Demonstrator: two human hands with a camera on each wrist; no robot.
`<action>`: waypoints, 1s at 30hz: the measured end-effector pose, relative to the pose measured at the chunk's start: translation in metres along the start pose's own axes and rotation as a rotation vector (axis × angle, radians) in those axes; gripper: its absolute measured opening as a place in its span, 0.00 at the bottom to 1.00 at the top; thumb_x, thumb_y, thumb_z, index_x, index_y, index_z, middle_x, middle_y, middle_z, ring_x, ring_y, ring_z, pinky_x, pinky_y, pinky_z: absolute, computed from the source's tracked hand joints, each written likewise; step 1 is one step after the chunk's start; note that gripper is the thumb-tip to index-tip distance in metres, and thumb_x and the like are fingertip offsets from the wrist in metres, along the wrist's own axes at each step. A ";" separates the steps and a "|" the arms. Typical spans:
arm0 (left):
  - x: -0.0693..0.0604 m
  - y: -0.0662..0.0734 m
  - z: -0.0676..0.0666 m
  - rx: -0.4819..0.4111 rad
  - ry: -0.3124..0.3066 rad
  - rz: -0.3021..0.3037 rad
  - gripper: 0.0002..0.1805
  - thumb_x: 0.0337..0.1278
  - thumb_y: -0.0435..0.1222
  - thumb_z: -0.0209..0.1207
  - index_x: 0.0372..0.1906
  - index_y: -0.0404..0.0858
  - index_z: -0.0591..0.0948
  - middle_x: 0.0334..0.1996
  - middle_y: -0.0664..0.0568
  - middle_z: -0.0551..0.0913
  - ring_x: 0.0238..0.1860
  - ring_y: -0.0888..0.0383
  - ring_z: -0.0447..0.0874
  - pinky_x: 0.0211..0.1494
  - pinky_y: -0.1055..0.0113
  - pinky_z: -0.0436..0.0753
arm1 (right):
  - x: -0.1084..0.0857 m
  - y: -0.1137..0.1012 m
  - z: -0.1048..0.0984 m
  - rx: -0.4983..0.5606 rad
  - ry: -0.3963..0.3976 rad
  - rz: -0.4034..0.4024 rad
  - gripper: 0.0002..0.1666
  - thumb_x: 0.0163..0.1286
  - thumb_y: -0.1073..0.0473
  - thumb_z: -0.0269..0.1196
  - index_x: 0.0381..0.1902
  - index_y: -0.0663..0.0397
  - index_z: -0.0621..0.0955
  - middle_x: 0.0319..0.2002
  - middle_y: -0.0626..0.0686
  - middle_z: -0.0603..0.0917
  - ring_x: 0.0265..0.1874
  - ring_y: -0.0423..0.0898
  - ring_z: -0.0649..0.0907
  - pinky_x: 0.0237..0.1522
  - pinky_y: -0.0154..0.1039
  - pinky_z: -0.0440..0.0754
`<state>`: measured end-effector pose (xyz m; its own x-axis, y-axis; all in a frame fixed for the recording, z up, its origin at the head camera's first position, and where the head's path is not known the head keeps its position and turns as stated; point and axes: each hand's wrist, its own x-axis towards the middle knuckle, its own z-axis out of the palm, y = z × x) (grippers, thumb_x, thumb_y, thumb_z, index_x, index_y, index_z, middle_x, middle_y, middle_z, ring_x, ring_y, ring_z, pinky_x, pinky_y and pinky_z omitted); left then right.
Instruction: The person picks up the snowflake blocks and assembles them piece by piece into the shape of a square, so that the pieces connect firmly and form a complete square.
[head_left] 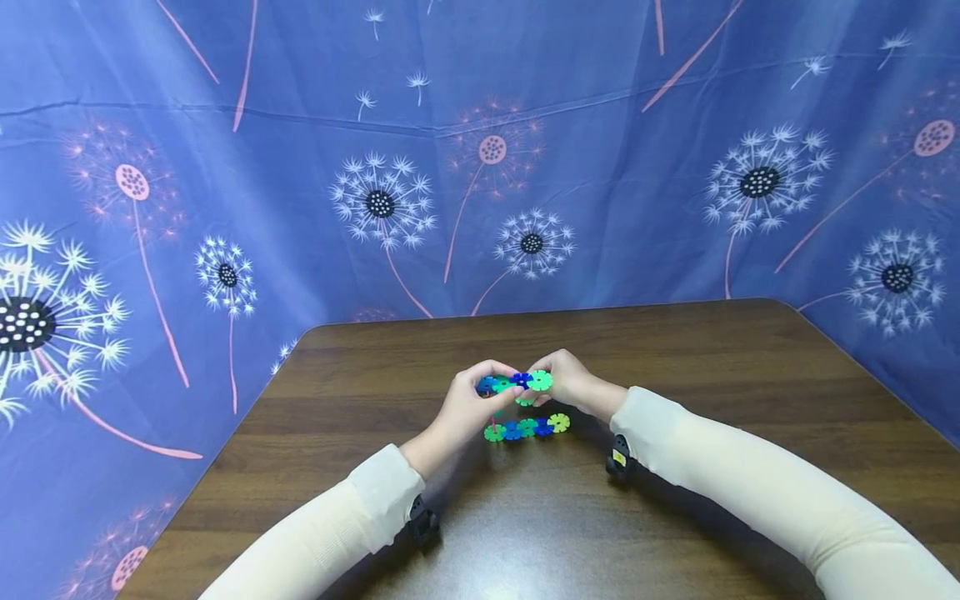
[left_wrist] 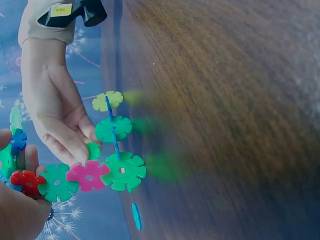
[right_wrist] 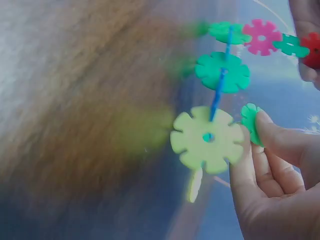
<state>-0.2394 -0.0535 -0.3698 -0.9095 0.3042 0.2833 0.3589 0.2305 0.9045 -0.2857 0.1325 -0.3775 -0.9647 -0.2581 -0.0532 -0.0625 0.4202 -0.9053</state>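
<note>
Flat notched plastic snowflake discs are joined into a chain bent round like an open frame. Its bottom row (head_left: 527, 427) runs along by the table, ending in a yellow-green disc (right_wrist: 207, 140). A pink disc (left_wrist: 88, 175) and a red disc (left_wrist: 27, 183) belong to the upright left side. My left hand (head_left: 468, 404) grips the upper row (head_left: 504, 384) near its left end, with the thumb in front. Between thumb and fingers my right hand (head_left: 566, 383) pinches a single green disc (right_wrist: 251, 122), just below the upper row's right end in the head view.
The brown wooden table (head_left: 697, 358) stretches out on every side of the hands. Behind it hangs a blue cloth (head_left: 615, 167) printed with dandelions. Black wrist cameras sit under the left cuff (head_left: 423, 521) and the right cuff (head_left: 619, 458).
</note>
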 end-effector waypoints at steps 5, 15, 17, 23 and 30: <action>0.001 -0.001 0.001 0.003 0.014 0.009 0.10 0.56 0.36 0.67 0.43 0.39 0.84 0.38 0.45 0.84 0.15 0.63 0.68 0.18 0.70 0.73 | -0.011 0.001 -0.011 0.052 -0.002 0.004 0.10 0.56 0.68 0.71 0.37 0.68 0.85 0.34 0.59 0.88 0.30 0.52 0.88 0.41 0.48 0.86; 0.001 0.002 0.002 -0.006 0.019 -0.027 0.09 0.57 0.37 0.66 0.43 0.42 0.84 0.28 0.52 0.83 0.16 0.47 0.72 0.18 0.63 0.77 | -0.041 0.001 -0.034 0.143 0.018 -0.063 0.17 0.58 0.69 0.69 0.44 0.72 0.82 0.30 0.53 0.86 0.31 0.51 0.88 0.48 0.55 0.82; 0.000 0.003 0.002 -0.002 0.020 -0.035 0.09 0.57 0.37 0.66 0.43 0.43 0.84 0.28 0.53 0.83 0.16 0.45 0.71 0.18 0.57 0.78 | -0.045 0.000 -0.039 0.153 0.030 -0.082 0.17 0.57 0.69 0.70 0.45 0.72 0.82 0.29 0.52 0.86 0.29 0.46 0.88 0.47 0.54 0.83; 0.001 0.004 0.002 0.011 0.019 -0.046 0.08 0.57 0.38 0.66 0.43 0.46 0.84 0.28 0.56 0.82 0.13 0.59 0.69 0.19 0.58 0.78 | -0.054 -0.002 -0.049 0.175 0.051 -0.117 0.19 0.56 0.67 0.70 0.45 0.71 0.82 0.27 0.49 0.86 0.28 0.43 0.88 0.46 0.51 0.84; 0.000 0.007 0.003 0.022 0.014 -0.043 0.09 0.57 0.38 0.66 0.43 0.44 0.84 0.24 0.57 0.80 0.12 0.61 0.68 0.18 0.67 0.75 | -0.060 -0.002 -0.054 0.192 0.051 -0.146 0.20 0.58 0.65 0.70 0.47 0.71 0.82 0.27 0.46 0.86 0.30 0.42 0.88 0.44 0.44 0.85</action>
<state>-0.2368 -0.0492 -0.3648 -0.9268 0.2810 0.2492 0.3241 0.2633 0.9086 -0.2413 0.1946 -0.3498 -0.9610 -0.2576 0.1009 -0.1570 0.2071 -0.9656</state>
